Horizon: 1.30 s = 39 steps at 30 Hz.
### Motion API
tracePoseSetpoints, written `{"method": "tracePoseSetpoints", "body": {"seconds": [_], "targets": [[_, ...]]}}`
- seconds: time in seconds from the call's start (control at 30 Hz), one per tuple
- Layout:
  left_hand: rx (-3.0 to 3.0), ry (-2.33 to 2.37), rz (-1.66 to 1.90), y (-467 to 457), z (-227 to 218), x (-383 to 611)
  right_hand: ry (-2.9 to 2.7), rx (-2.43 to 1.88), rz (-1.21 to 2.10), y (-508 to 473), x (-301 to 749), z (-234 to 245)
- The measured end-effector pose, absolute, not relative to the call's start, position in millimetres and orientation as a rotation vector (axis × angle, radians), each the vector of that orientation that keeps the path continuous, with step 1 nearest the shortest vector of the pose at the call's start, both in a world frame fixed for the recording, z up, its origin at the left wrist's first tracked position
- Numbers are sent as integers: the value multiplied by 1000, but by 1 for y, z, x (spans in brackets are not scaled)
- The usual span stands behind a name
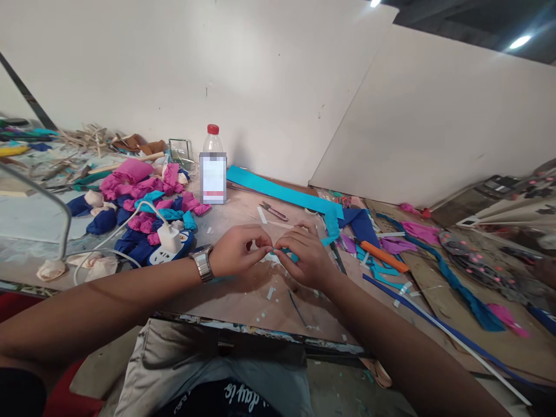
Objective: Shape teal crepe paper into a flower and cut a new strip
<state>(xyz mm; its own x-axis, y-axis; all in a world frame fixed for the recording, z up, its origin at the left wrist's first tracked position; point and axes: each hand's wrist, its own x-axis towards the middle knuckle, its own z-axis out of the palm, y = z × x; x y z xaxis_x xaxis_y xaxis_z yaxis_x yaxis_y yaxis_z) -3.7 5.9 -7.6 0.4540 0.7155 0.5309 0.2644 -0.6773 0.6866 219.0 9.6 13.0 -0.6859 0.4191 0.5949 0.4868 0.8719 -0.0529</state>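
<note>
My left hand (240, 250), with a metal watch on its wrist, is closed in a pinch over the table. Its fingertips meet those of my right hand (306, 252), which is pinched as well. Between them is the narrow end of a turquoise fabric strip (332, 227), with a small whitish bit at the fingertips. The strip passes behind my right hand and runs back across the table toward the wall. Beyond my hands lie small thread snips (273, 212) with dark blades. Under my hands, white scraps (270, 293) lie on the tabletop.
Bunched pink, blue and turquoise fabric pieces (143, 188) are heaped at left, beside a power strip (171, 248) with a white plug and cable. A red-capped bottle (212, 139) stands by the wall, behind a phone (213, 179). An orange-handled cutter (384, 257) lies at right.
</note>
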Motion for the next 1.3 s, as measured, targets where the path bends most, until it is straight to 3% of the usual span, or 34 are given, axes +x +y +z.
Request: {"method": "tracePoseSetpoints", "body": {"seconds": [0.33, 0.8, 1.3], "targets": [[2562, 696, 1172, 9, -9, -5, -2372, -634, -63, 9, 219, 14], [2218, 724, 1288, 6, -6, -5, -2335, -627, -118, 7, 219, 14], [2281, 768, 1324, 4, -5, -3, -2228, -671, -149, 10, 221, 11]]}}
